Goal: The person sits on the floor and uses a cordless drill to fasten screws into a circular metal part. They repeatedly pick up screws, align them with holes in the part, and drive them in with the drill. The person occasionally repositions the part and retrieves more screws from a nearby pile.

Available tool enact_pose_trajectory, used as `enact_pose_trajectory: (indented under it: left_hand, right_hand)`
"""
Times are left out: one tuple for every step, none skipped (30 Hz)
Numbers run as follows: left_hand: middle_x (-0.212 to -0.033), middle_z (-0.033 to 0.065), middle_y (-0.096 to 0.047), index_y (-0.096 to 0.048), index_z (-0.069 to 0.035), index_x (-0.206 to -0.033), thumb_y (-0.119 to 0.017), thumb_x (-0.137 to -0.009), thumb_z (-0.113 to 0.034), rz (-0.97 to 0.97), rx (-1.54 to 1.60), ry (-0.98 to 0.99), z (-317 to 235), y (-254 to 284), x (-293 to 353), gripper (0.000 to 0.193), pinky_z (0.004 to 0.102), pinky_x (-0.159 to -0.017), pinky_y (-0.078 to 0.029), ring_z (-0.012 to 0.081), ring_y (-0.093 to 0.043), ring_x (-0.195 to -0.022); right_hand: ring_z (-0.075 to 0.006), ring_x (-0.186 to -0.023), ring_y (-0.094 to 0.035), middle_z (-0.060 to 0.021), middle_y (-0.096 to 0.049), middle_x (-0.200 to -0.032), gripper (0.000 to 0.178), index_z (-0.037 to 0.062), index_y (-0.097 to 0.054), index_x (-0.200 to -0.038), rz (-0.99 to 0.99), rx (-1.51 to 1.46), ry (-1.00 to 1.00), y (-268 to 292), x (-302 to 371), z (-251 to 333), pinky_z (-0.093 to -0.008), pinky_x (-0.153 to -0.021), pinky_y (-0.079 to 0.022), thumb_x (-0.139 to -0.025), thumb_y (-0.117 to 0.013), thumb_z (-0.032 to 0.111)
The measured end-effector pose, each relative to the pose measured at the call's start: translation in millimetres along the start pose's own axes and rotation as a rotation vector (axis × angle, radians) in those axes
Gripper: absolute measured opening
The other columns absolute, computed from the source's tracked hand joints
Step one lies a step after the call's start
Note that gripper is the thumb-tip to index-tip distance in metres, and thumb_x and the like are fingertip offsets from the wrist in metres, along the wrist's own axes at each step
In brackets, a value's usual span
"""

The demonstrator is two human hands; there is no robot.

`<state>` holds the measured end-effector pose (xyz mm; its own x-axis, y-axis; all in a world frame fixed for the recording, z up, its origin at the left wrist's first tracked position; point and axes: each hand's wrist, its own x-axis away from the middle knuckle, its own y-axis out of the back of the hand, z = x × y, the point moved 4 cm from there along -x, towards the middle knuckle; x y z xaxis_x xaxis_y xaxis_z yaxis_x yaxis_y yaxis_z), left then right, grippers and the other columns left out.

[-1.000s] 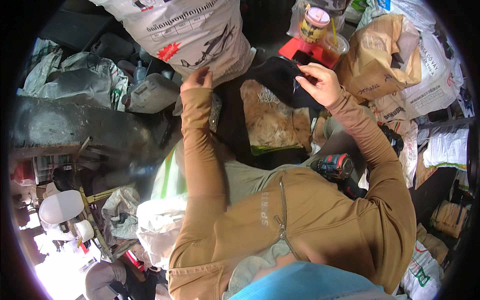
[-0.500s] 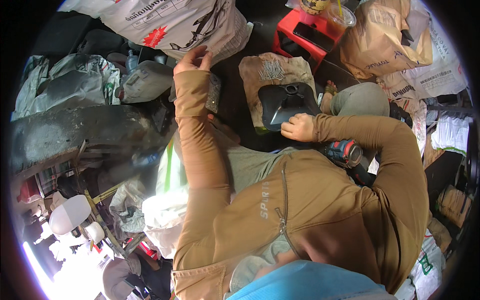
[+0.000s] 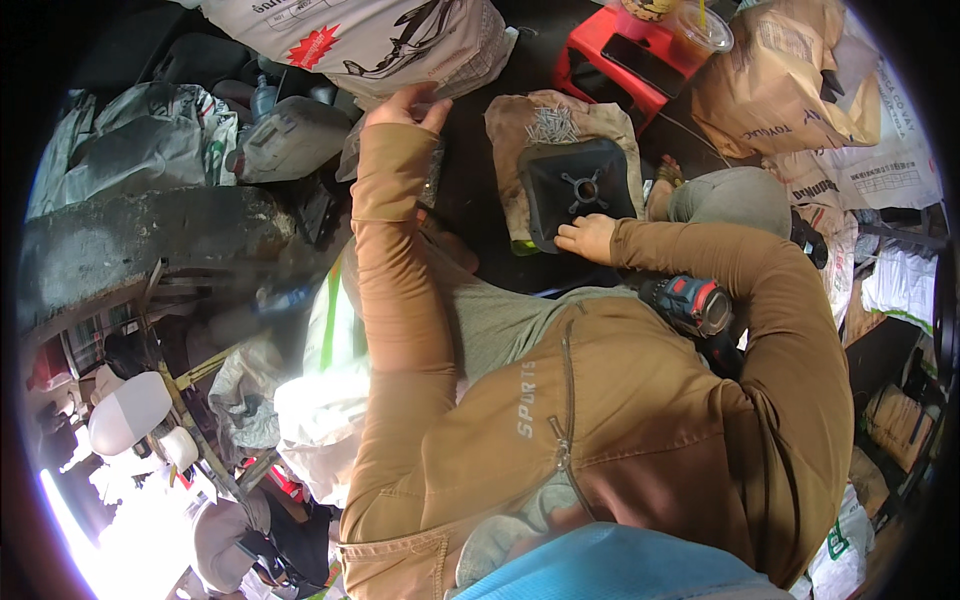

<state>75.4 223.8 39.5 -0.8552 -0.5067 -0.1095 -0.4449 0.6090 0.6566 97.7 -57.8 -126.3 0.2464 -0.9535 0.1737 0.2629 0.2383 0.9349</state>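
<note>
A square black plastic base (image 3: 570,190), with a ribbed ring at its centre, lies on a folded brown sack (image 3: 510,140). My right hand (image 3: 585,238) grips its near edge, thumb and fingers closed on it. A heap of silver screws (image 3: 552,126) rests on the sack just beyond the base. Farther left, my left hand (image 3: 405,108) is raised with its fingers apart and holds nothing that I can see. It is close to the bottom of a large white printed sack (image 3: 420,60) and to a clear plastic bag (image 3: 350,150).
A cordless drill (image 3: 692,305) lies by my right forearm. Beyond the brown sack stands a red stool (image 3: 610,50) bearing a phone (image 3: 645,68) and drink cups. Brown paper bags (image 3: 785,85) sit at the far right. At left are a whitish jug (image 3: 290,140) and a dark ledge (image 3: 160,235).
The black base went from showing its raised, smooth side to showing its ribbed hollow side, with my right hand at its near edge. My left hand shifted slightly right.
</note>
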Motion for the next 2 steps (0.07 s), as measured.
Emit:
enact_pose_trajectory:
  left_hand:
    - [-0.092,0.0059,-0.070,-0.066,-0.007,-0.114,-0.073,-0.082,-0.026,0.044,-0.093,0.007,1.3,-2.3,-0.1,0.037,0.0265,-0.069,-0.050,0.0142,-0.063,-0.076]
    - [-0.094,0.0069,-0.070,-0.066,-0.009,-0.114,-0.074,-0.081,-0.028,0.090,-0.179,0.024,3.8,-4.5,1.0,0.039,0.0289,-0.071,-0.051,0.0170,-0.064,-0.078]
  right_hand:
    - [-0.0274,-0.087,-0.060,-0.0099,-0.050,-0.111,0.039,0.0077,-0.053,-0.118,0.115,-0.046,-0.056,3.6,-2.7,-0.8,-0.0372,-0.069,-0.053,-0.079,-0.057,0.009]
    - [-0.0303,-0.096,-0.059,-0.0098,-0.049,-0.116,0.052,0.0086,-0.052,-0.120,0.170,-0.164,-0.119,10.6,-3.8,-2.2,-0.0367,-0.080,-0.051,-0.071,-0.070,0.014]
